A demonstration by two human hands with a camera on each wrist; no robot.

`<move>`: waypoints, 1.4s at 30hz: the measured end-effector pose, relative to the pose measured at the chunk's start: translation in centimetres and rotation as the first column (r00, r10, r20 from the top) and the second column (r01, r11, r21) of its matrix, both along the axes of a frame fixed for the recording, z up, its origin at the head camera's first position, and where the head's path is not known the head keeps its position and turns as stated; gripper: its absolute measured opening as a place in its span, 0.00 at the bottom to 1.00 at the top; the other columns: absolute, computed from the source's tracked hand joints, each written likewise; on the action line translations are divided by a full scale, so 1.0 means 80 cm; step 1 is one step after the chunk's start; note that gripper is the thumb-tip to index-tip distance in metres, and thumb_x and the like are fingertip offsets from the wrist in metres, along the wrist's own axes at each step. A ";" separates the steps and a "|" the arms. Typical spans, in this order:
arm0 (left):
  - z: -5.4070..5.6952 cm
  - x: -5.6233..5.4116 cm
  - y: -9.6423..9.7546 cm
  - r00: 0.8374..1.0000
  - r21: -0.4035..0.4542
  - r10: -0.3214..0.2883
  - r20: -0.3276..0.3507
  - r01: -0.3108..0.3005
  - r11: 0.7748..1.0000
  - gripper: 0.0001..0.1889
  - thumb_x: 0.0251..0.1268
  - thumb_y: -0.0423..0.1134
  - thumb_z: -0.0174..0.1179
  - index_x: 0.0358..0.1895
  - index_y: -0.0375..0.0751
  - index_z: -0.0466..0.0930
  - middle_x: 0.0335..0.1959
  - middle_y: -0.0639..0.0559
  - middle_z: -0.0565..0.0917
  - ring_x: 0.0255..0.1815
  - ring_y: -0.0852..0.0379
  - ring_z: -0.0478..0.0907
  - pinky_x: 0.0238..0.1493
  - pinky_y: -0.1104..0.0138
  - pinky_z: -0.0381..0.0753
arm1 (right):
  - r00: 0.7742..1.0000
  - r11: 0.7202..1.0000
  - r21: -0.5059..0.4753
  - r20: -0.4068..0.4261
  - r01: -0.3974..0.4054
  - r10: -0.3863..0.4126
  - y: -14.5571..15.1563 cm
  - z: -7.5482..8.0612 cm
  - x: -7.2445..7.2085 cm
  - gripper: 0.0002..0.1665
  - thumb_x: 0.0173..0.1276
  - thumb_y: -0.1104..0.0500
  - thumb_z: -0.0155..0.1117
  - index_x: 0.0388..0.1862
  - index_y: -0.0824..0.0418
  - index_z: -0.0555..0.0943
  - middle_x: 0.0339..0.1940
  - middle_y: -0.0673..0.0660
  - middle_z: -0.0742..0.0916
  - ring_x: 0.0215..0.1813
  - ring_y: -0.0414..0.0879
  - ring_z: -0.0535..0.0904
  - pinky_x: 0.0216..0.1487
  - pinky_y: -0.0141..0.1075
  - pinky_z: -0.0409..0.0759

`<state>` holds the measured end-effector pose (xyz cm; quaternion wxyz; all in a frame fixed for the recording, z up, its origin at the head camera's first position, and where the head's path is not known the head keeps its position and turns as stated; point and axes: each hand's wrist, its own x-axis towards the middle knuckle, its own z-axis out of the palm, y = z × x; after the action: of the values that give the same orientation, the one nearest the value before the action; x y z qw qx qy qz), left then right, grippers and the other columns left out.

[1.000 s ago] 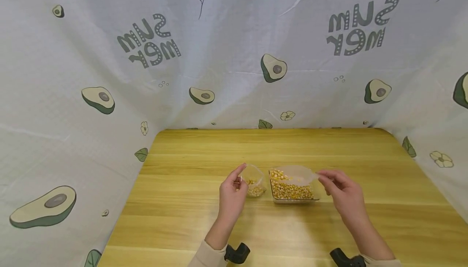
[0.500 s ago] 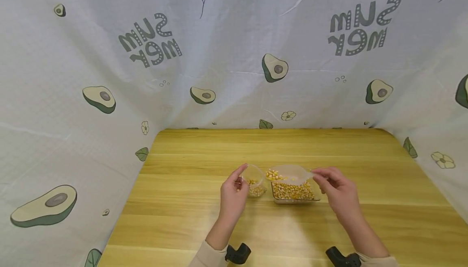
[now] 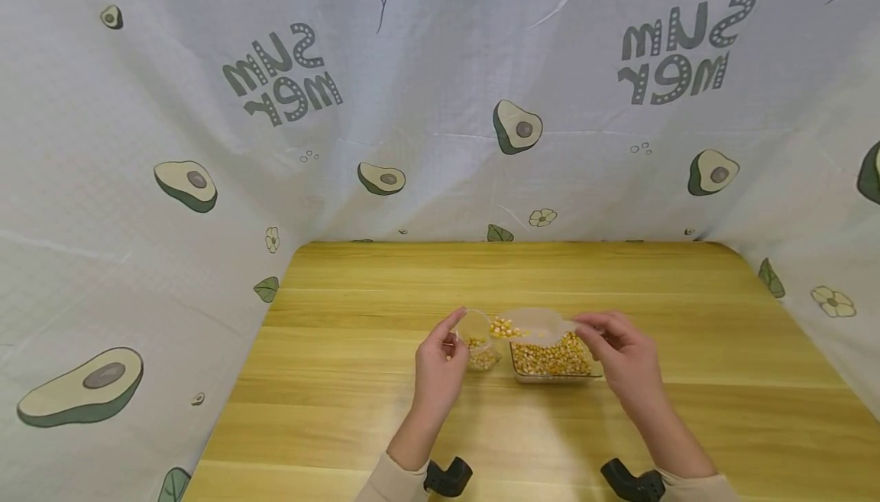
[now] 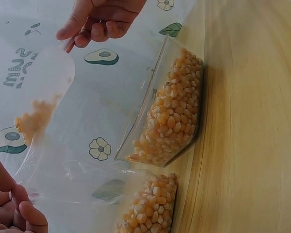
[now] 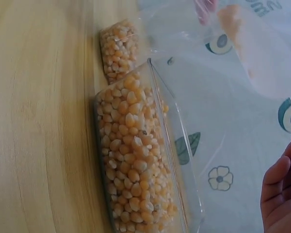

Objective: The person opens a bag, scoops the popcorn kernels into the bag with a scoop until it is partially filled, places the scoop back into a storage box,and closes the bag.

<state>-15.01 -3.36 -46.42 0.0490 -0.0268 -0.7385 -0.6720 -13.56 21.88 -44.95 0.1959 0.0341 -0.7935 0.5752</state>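
Above the clear box point(image 3: 558, 377) hangs a pale translucent scoop point(image 3: 543, 322), tip at the mouth of the clear bag point(image 4: 72, 179); whether tip and film touch, cannot tell. Small heap of yellow scooped kernels point(image 3: 503, 327) gathered at the tip, away from the handle. Right hand point(image 3: 624, 353) is at the scoop's right end, thumb and fingers pinching the handle, so the whole blade reaches leftward beyond the fingertips. Left hand point(image 3: 438, 370) lies on the opposite side, near the tip, bent fingers gripping the bag by its upper edge, the mouth spread. Bag stands on the wooden table point(image 3: 330, 380), bagged kernels point(image 4: 150, 208) in its bottom, loose film rising above them. Just to its right sits the box, holding boxed kernels point(image 3: 553, 358); the scoop covers part of its far side in the head view. Both arms wear beige sleeves point(image 3: 393, 479), and each wrist carries a black device point(image 3: 448, 477). Behind the table hangs a pale cloth point(image 3: 440, 74) printed with avocado halves, leaves, flowers and mirrored "summer" lettering.
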 end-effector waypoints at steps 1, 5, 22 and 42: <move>0.000 0.000 0.000 1.000 -0.001 -0.001 0.001 0.001 1.000 0.26 0.66 0.24 0.52 0.64 0.51 0.79 0.34 0.47 0.75 0.24 0.63 0.66 0.19 0.78 0.61 | 1.000 1.000 0.003 -0.007 -0.003 0.003 -0.001 -0.001 0.000 0.08 0.68 0.69 0.63 0.44 0.72 0.85 0.31 0.43 0.79 0.27 0.39 0.70 0.28 0.34 0.72; 0.000 0.000 0.001 1.000 -0.002 0.006 0.003 -0.006 1.000 0.26 0.66 0.24 0.52 0.64 0.48 0.79 0.33 0.47 0.75 0.24 0.63 0.66 0.18 0.77 0.61 | 0.999 1.000 0.020 -0.044 -0.013 0.014 -0.004 -0.001 -0.003 0.08 0.68 0.70 0.63 0.44 0.70 0.85 0.32 0.42 0.79 0.27 0.38 0.70 0.28 0.32 0.72; 0.001 -0.001 0.003 1.000 0.022 0.023 -0.003 -0.023 0.999 0.25 0.66 0.24 0.52 0.64 0.48 0.80 0.32 0.48 0.74 0.25 0.63 0.65 0.19 0.77 0.59 | 0.994 0.986 0.169 -0.109 0.004 0.015 -0.018 0.012 -0.012 0.11 0.64 0.70 0.67 0.43 0.62 0.88 0.34 0.40 0.80 0.29 0.35 0.72 0.30 0.25 0.72; -0.001 0.000 0.005 1.000 -0.006 0.004 -0.009 -0.004 1.000 0.27 0.63 0.23 0.50 0.65 0.46 0.79 0.31 0.51 0.72 0.25 0.63 0.64 0.19 0.77 0.59 | 0.967 0.943 0.333 -0.244 0.009 0.077 -0.026 0.024 -0.012 0.18 0.55 0.74 0.72 0.40 0.56 0.88 0.34 0.50 0.82 0.28 0.32 0.74 0.29 0.21 0.72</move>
<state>-15.03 -2.95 -46.53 0.0536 -0.0282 -0.7404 -0.6694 -14.48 19.84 -43.02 0.2771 0.1536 -0.8466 0.4277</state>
